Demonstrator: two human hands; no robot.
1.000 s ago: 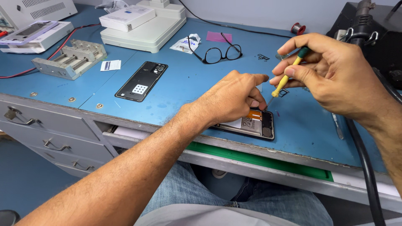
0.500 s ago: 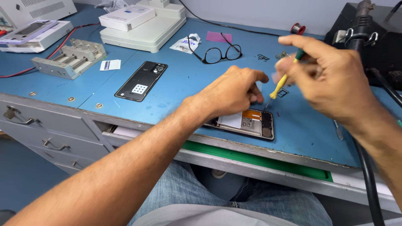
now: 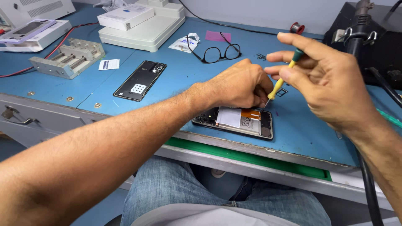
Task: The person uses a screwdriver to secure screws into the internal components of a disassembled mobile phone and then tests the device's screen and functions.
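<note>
Near the blue surface's [image 3: 176, 83] front edge lies the opened smartphone [image 3: 234, 121]; the left hand [image 3: 240, 86] pinches a small piece at its top, while the right hand [image 3: 326, 79] grips a yellow-green screwdriver [image 3: 282, 77]. A slipping tip could tear the orange flex cable [image 3: 251, 113].

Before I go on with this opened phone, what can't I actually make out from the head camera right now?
- Screwdriver tip: head view, hidden behind the left hand.
- Top edge of the opened phone: covered by the left hand.
- What the left fingertips pinch: too small to tell.
- Right hand wrist: cut off by the right edge.
- Black unit at top right: cut off by the frame edge.
</note>
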